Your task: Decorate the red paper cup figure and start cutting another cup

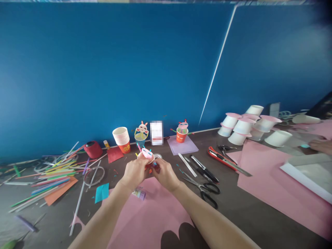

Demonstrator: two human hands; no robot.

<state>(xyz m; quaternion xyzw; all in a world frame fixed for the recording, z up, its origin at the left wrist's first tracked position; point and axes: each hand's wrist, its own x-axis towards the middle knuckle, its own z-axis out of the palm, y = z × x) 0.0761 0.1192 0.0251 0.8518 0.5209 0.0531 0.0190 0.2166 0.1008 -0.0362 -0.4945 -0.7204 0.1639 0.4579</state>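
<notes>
Both hands meet above the dark table point(246, 211), just over the far edge of a pink paper sheet point(153, 211). The left hand point(135, 172) and the right hand point(164, 174) close their fingers together on 1 small red paper cup craft point(146, 156) with a pink lid, held between them and tilted away; thin coloured bits stick out from its sides. The cup's lower part is hidden behind the fingers.

Just beyond the craft lies a roll of clear tape point(157, 156). Near the left wrist, a small glue stick point(139, 193) rests on the pink sheet, and a teal paper scrap point(101, 192) lies beside it. A heap of coloured straws point(49, 176) spreads out well to the left, next to a red tape dispenser point(92, 149).

Against the blue wall stand a stack of white-and-red paper cups point(121, 139), a blue cup with a rabbit figure point(141, 134), and another decorated red cup point(182, 132) on a lilac sheet point(183, 145). To the right of the hands lie black-handled scissors point(204, 188), a black pen point(204, 169) and a red utility knife point(219, 158). Farther right, upturned white cups with pink discs point(243, 125) are grouped together, and another person's hand point(321, 145) rests at the edge of view
</notes>
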